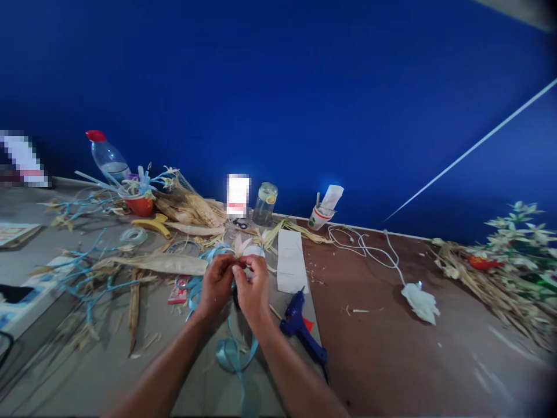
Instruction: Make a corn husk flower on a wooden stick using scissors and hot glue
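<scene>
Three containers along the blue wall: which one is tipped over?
The red-capped plastic bottle, far left, leaning. The glass jar and paper cup stand upright.

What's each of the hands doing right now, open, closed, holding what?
Left hand: closed, pinching the husk flower and light blue ribbon.
Right hand: closed, pinching the same husk flower.

Both forearms rise from the bottom edge toward the middle of the frame, converging. The left hand (216, 285) and right hand (253, 288) meet just below centre, backs toward the camera, fingers curled inward, fingertips pinched together and touching.
</scene>
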Demonstrator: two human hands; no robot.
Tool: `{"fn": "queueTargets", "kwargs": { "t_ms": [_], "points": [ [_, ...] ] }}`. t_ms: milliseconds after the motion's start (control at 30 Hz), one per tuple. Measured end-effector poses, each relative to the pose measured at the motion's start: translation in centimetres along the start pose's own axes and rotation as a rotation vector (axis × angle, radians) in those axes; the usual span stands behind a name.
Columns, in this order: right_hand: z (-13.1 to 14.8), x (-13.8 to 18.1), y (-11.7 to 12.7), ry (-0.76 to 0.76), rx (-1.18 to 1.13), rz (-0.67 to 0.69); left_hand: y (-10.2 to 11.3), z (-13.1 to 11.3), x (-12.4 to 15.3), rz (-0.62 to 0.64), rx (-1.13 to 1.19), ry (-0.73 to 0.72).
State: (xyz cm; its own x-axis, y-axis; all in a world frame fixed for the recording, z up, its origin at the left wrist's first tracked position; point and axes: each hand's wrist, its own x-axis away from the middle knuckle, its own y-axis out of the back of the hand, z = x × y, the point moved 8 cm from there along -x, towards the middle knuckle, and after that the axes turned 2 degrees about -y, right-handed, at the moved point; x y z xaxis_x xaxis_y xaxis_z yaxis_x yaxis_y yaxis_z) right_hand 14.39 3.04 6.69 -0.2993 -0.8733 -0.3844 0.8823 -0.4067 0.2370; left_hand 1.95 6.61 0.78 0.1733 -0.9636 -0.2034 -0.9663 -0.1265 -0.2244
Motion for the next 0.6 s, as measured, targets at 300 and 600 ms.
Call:
{"fn": "queueTargets", "kwargs": {
  "t_ms": [300,600],
  "points": [
    [-0.9,0.0,0.6,-0.065,-0.001,-0.075,-0.6,-2.1,0.2,0.029,-0.105,-0.063],
    [-0.7,0.0,1.0,-0.01,0.049,-0.102,-0.7,-0.5,0.3,0.061,0.067,0.121]
  ]
}}
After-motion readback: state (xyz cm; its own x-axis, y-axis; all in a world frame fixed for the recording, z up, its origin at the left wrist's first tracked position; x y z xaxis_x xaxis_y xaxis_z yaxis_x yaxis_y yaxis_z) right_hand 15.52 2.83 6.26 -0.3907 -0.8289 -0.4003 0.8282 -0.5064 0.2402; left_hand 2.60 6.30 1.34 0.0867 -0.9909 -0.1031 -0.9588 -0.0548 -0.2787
